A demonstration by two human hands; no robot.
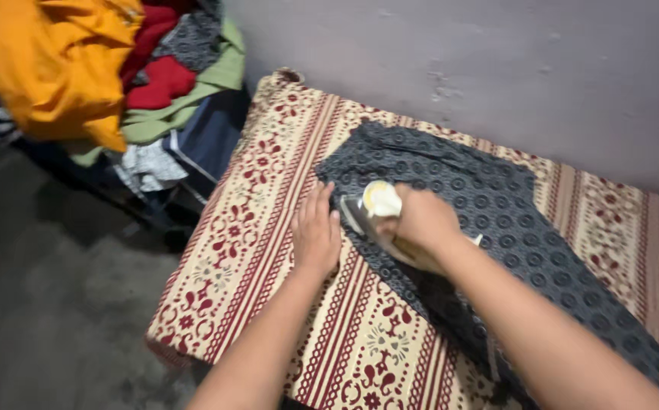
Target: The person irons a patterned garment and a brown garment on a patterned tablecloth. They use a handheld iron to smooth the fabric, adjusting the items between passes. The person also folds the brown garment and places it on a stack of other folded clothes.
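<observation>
A dark grey garment of printed circle-patterned cloth [489, 220] lies spread flat on a padded worktop covered in cream cloth with red floral stripes [253, 250]. The right hand [420, 220] is clamped around the handle of a cream-and-silver clothes iron [379, 216] resting on the garment's near edge. The left hand [316, 235] lies open, palm down, just beside that edge, seemingly steadying the cloth. A heap of mixed coloured clothes [117, 68] sits beyond the worktop's left end.
</observation>
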